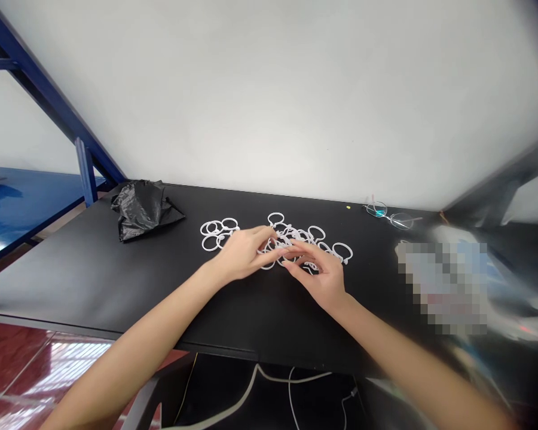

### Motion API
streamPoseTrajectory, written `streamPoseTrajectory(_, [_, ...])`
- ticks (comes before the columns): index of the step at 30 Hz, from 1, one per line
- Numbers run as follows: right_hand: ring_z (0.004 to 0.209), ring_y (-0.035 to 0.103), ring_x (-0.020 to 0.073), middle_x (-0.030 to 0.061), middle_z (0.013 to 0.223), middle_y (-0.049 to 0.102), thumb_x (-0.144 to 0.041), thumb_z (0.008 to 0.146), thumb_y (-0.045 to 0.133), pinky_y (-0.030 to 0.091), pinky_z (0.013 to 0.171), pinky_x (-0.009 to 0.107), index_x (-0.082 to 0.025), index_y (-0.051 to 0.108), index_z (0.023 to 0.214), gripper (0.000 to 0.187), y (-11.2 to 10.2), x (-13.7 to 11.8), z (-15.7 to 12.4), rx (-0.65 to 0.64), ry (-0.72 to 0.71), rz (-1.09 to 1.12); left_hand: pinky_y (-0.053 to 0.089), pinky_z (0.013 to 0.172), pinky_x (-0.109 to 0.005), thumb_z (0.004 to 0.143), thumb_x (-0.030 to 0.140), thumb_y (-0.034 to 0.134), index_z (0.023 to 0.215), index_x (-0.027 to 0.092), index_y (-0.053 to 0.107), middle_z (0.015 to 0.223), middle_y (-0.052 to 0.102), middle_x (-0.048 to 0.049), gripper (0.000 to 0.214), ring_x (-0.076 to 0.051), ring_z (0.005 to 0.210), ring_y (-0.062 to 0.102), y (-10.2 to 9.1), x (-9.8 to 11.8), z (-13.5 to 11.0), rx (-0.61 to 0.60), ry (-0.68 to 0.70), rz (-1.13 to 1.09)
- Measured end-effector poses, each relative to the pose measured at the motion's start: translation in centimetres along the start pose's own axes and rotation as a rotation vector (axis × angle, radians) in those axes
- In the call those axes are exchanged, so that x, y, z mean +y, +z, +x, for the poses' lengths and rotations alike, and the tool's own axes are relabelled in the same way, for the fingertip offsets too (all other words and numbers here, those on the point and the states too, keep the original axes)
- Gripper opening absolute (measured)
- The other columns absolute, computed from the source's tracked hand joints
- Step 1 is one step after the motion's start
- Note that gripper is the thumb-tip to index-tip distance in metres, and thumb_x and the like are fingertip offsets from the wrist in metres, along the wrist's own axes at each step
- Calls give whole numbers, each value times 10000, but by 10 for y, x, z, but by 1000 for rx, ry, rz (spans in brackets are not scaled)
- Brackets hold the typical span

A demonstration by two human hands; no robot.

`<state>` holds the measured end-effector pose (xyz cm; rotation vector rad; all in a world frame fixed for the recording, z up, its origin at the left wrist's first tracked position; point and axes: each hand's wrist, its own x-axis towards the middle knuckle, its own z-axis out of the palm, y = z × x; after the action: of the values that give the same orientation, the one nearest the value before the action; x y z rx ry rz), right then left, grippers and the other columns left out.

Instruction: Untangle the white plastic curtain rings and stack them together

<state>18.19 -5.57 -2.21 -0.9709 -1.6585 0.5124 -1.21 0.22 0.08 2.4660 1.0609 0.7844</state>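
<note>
Reaching in from the near edge, both bare forearms meet over a black table, where a loose heap of white plastic rings lies spread near the middle of the top, toward the back wall. Left hand: resting on the left side of the heap, fingers drawn narrow and pointing right, tips pinching at a ring; which ring cannot be told. Right hand: just beside the left, on the near side of the heap, fingers curled loosely with tips touching the rings; a firm grip cannot be confirmed. The fingertips of both hands nearly touch. A smaller cluster of rings lies apart, just left of the left hand. Crumpled black plastic bag: at the back left of the table, well apart from the hands. Spectacles: at the back right, near the wall. Cables hang below the table's front edge.
</note>
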Motion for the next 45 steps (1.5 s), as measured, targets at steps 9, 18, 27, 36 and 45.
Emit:
streamPoseTrajectory(9, [736,720,184,56,885,752,-242,848,669,620,597,307,-227,694,982,137,-1,5,2,47,45,-25,450,710,-333,899,521,543,842,166,649,850,645,-99,375,-273,913,565,-32,-64,1,138,-276,603])
streamPoseTrajectory(18, [641,687,156,54,912,717,-233,882,624,612,574,314,-237,712,954,114,-3,6,2,21,18,-20,486,751,-361,923,446,472,906,147,726,968,636,-141,392,-296,970,565,-28,-71,-3,-25,-396,638])
streamPoseTrajectory(27, [639,674,150,66,977,719,-194,886,615,602,580,325,-231,705,935,109,-3,7,2,30,-10,-24,463,860,-358,883,464,589,1038,182,664,996,624,-73,330,-229,940,589,-19,-36,1,-11,-41,203])
streamPoseTrajectory(36, [658,675,145,65,969,718,-144,880,615,598,587,309,-215,705,920,122,-3,7,2,33,-42,-18,472,747,-290,847,313,645,1031,172,627,952,595,-50,232,-193,878,587,7,-12,-3,-279,36,-44])
streamPoseTrajectory(45, [663,675,147,69,974,716,-129,883,606,598,584,313,-213,701,910,130,-2,9,2,34,-44,-25,464,715,-261,904,211,560,928,163,638,867,620,-32,95,-150,770,596,8,-15,0,-239,45,-84])
